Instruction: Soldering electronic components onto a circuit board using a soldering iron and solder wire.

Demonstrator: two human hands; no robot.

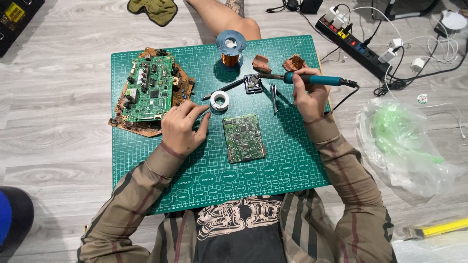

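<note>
Head view, right hand [308,100] grip closed around soldering iron [312,79] near mat edge [319,63], left hand [181,127] pinching solder wire [207,108]

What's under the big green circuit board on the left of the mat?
Under the large green circuit board lies a stack of brown boards, their edges sticking out around it. How many, and their middles, are covered. All rest on the green cutting mat.

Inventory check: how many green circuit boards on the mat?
2: a large green board atop brown boards at the mat's left edge, a smaller one mid-mat between the hands. More may hide beneath the pile.

crumpled clear plastic bag [407,146] with green contents, floor right of mat, yellow label [14,12] top-left
</note>
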